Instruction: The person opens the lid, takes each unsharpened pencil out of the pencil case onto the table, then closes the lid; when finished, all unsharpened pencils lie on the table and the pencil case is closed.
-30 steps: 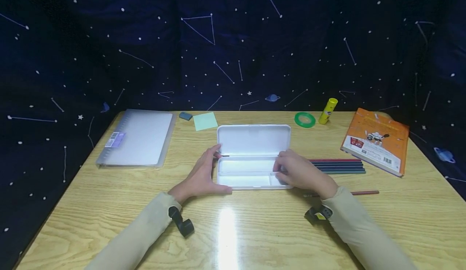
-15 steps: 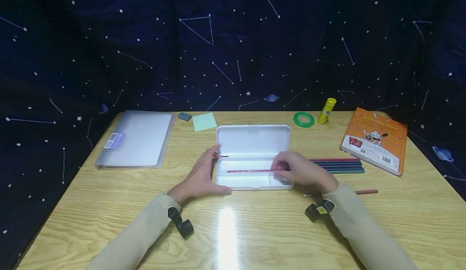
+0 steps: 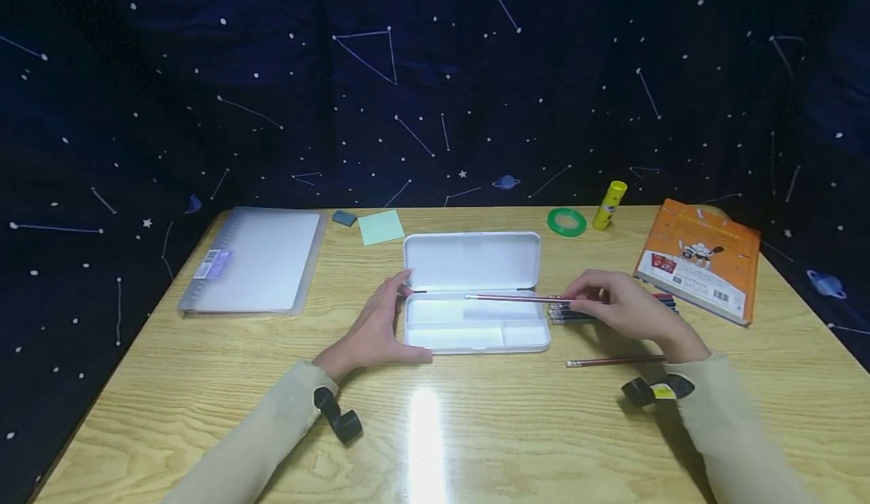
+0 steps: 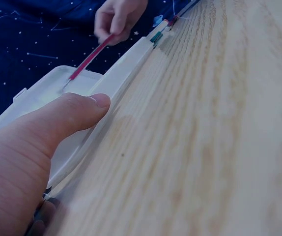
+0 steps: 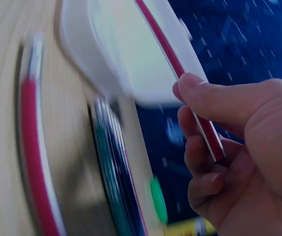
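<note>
A white pencil case (image 3: pixel 476 334) lies open mid-table, its lid (image 3: pixel 472 261) tilted back and its tray holding nothing. My left hand (image 3: pixel 397 315) rests against the case's left end, the thumb (image 4: pixel 67 118) straight along its front edge (image 4: pixel 116 78). To the right of the case, my right hand (image 3: pixel 574 296) pinches a red pencil (image 3: pixel 516 298) by its right end. The pencil hangs level, its tip over the back of the tray. In the right wrist view, thumb and fingers (image 5: pixel 195 108) clamp the red pencil (image 5: pixel 180 66). Beneath that hand lies a row of coloured pencils (image 3: pixel 578 313).
Another red pencil (image 3: pixel 612 362) lies on the wooden table (image 3: pixel 435 428) in front of my right hand. An orange book (image 3: pixel 700 258) is at the right, green tape (image 3: pixel 566 221) and a yellow glue stick (image 3: pixel 609 205) behind. A clear folder (image 3: pixel 254 258), eraser (image 3: pixel 343 218) and sticky note (image 3: pixel 382 226) sit back left.
My right hand has drawn the red pencil up from the tray and to the right, ending above the pencil row. The left hand and the case have stayed put.
</note>
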Motion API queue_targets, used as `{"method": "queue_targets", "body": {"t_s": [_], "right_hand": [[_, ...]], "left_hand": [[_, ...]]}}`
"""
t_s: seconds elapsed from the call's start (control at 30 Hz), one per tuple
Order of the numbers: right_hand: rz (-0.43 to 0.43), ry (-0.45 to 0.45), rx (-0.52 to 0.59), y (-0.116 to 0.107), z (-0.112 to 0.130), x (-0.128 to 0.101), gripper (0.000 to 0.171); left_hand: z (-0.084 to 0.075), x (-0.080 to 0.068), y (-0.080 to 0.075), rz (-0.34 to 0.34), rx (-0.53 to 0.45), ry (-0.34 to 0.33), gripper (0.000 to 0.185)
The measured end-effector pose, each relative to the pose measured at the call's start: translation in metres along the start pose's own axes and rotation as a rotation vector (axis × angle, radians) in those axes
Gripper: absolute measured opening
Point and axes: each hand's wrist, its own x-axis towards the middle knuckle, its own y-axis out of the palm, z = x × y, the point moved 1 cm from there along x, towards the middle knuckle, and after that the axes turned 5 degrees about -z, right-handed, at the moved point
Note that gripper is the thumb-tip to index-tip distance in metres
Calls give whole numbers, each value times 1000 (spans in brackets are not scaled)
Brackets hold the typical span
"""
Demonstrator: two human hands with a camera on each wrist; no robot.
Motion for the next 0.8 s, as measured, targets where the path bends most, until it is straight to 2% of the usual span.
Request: {"method": "queue_targets", "body": {"t_s": [0.23,0.43,0.53,0.67,0.8], "right_hand": [[-74,107,-35,-38,-47,-54,12],[-38,248,-87,-55,-70,-80,14],[-33,234,-103,-54,-74,-81,13],[-58,173,-129,-48,-77,-78,10],[-92,143,-156,-42,-79,-75,18]], "left_hand": [[0,0,-1,-5,8,7,129],[1,0,-1,-6,6,5,130],[0,0,-2,-6,-2,1,130],[-1,0,-1,1,-6,-6,130],[-2,1,0,1,-3,-5,130]]}}
